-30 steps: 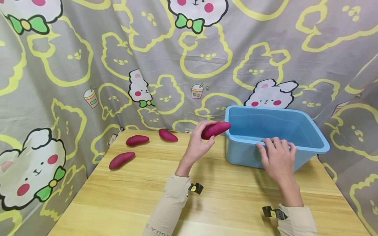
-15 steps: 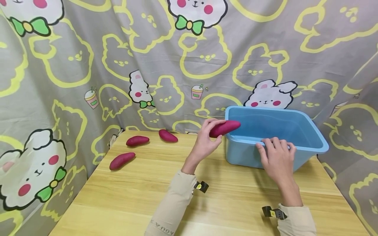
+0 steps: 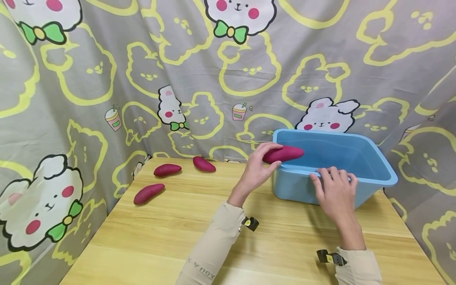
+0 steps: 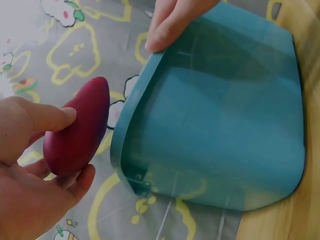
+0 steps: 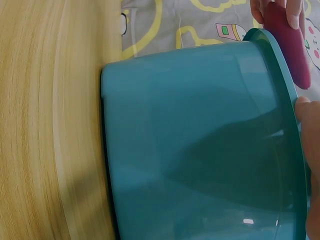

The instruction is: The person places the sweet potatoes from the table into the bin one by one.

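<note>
My left hand [image 3: 257, 168] grips a purple-red sweet potato [image 3: 287, 153] between thumb and fingers, over the left end of a blue plastic bin [image 3: 308, 187]. In the left wrist view, the sweet potato [image 4: 80, 127] is pinched with its tip pointing away from the palm, apart from the bin's rim [image 4: 131, 112]. My right hand [image 3: 336, 194] holds the bin's near rim, its fingers hooked over the edge and thumb outside. The right wrist view has the bin's outer wall [image 5: 200, 140] large, with the sweet potato [image 5: 289, 45] just above its rim.
Three more sweet potatoes lie at the left of the wooden table [image 3: 178, 233]: one in front [image 3: 149, 194], one behind it [image 3: 167, 170] and one near the back edge [image 3: 204, 164]. A patterned curtain [image 3: 199, 67] hangs behind and at both sides.
My left hand has carried the sweet potato rightward, from beside the bin's left rim to over the bin. The right hand has stayed on the near rim.
</note>
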`<control>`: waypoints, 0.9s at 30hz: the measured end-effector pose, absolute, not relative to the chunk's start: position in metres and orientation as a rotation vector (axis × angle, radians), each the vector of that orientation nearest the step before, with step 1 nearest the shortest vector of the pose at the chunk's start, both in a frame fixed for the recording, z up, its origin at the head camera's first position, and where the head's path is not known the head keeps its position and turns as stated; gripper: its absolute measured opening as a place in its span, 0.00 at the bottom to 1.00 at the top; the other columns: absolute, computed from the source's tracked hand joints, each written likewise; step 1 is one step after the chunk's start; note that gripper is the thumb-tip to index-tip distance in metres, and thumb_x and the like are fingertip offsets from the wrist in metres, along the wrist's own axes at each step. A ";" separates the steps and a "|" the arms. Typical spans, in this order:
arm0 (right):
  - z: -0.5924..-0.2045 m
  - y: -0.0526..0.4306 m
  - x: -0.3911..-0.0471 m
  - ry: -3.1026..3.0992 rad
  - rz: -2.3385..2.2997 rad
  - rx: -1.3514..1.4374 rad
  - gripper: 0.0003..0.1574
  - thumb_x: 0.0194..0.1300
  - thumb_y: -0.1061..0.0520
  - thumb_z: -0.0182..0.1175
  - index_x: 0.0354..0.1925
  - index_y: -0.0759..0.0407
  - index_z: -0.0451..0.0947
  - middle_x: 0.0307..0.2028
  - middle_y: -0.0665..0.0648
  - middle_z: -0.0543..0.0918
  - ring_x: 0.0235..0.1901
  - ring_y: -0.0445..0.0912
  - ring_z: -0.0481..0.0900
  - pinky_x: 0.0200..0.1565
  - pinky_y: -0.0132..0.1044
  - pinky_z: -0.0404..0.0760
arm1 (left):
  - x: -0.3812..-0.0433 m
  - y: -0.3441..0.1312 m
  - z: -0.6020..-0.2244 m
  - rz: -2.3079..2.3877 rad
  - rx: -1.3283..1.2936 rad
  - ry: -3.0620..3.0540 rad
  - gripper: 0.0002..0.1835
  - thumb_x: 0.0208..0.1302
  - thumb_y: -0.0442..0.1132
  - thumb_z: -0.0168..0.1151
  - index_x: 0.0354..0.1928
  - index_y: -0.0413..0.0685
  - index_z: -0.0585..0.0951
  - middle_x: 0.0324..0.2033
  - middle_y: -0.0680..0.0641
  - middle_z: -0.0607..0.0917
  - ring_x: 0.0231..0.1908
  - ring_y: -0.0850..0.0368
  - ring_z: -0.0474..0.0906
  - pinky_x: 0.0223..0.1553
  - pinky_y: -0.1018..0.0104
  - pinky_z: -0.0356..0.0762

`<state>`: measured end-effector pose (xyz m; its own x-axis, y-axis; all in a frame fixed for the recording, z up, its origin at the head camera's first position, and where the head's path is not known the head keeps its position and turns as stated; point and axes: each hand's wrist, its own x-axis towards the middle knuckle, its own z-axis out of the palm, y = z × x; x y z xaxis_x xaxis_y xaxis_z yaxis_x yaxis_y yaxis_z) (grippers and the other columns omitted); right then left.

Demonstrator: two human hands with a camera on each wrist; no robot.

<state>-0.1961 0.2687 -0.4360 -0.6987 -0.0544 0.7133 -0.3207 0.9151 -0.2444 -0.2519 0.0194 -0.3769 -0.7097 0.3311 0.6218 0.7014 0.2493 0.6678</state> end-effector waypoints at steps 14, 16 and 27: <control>-0.438 0.268 -0.197 -2.334 0.449 0.259 0.19 0.74 0.48 0.60 0.48 0.63 0.80 0.44 0.67 0.79 0.48 0.65 0.70 0.61 0.69 0.55 | -0.252 0.035 -0.380 -1.360 -0.959 -2.283 0.21 0.64 0.26 0.66 0.59 0.46 0.82 0.61 0.45 0.77 0.60 0.55 0.73 0.54 0.73 0.76; -0.438 0.268 -0.197 -2.339 0.448 0.255 0.20 0.74 0.48 0.60 0.49 0.64 0.80 0.44 0.67 0.79 0.49 0.65 0.70 0.61 0.69 0.55 | -0.252 0.037 -0.380 -1.361 -0.957 -2.292 0.20 0.65 0.28 0.68 0.58 0.47 0.83 0.59 0.45 0.78 0.58 0.56 0.74 0.53 0.74 0.76; -0.437 0.269 -0.197 -2.339 0.445 0.243 0.20 0.74 0.47 0.59 0.48 0.64 0.80 0.44 0.68 0.79 0.49 0.66 0.70 0.61 0.69 0.55 | -0.253 0.046 -0.378 -1.382 -0.989 -2.303 0.21 0.66 0.26 0.67 0.60 0.45 0.81 0.61 0.45 0.80 0.61 0.56 0.75 0.57 0.76 0.73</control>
<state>-0.1970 0.2689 -0.4366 -0.7149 -0.0452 0.6978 -0.2984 0.9222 -0.2459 -0.2527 0.0455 -0.3783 -0.7269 0.4125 0.5491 0.6786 0.3087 0.6665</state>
